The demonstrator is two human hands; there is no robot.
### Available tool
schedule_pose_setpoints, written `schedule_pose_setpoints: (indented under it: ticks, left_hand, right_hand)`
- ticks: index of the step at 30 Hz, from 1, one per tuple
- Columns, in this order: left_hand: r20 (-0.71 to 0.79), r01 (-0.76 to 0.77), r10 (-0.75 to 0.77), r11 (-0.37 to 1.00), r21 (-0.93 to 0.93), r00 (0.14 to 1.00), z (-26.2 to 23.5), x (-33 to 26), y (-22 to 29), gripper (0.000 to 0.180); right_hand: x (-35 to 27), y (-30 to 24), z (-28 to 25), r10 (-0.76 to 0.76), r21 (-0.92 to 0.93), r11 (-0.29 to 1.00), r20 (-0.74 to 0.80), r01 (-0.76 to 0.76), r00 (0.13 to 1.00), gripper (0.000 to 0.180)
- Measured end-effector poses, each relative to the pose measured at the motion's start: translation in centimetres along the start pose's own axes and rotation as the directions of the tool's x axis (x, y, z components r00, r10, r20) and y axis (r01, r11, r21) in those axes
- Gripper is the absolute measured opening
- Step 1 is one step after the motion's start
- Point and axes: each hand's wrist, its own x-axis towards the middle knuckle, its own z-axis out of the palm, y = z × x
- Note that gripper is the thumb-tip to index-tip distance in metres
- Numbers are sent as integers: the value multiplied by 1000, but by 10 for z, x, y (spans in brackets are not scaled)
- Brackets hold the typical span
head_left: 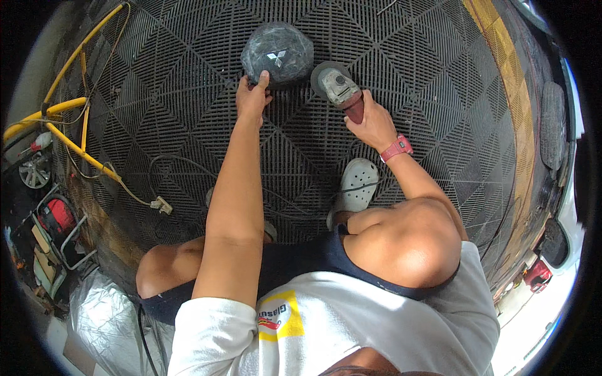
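A dark, rounded steering-wheel airbag cover with a silver emblem is at the far middle, its surface scuffed and greyish. My left hand grips its near edge, thumb on top and the other fingers curled below the rim. To its right, my right hand is wrapped around the dark red body of an angle grinder. The grinder's head and round disc point toward the cover, with a small gap between them. Whether the disc is spinning cannot be told.
Black slatted mat tiles lie under everything, with a yellow band at right. A yellow metal frame stands at left. A cord with a pale plug lies near my feet. My grey clog is below the grinder.
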Motion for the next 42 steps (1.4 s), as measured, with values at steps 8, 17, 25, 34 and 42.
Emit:
schedule_pose_setpoints:
  ticks: [8, 17, 25, 34, 42]
  left_hand:
    - [24, 3, -3, 999, 32, 1000, -5, 4, 1, 77]
    - [85, 52, -57, 997, 63, 995, -13, 4, 12, 91]
    - [96, 69, -84, 987, 144, 992, -16, 3, 20, 103]
    - [1, 113, -115, 977, 181, 993, -10, 8, 14, 96]
    - [0, 39, -40, 985, 168, 999, -14, 12, 6, 85]
  right_hand:
    - [8, -9, 1, -86, 11, 996, 29, 85, 996, 63]
    - [1, -19, 10, -220, -10, 975, 16, 221, 975, 58]
    - [-3, 2, 5, -161, -130, 977, 71, 169, 984, 59]
    - [5, 8, 2, -84, -89, 992, 1, 84, 996, 67]
    - [29, -19, -10, -16, 158, 987, -49, 24, 999, 67]
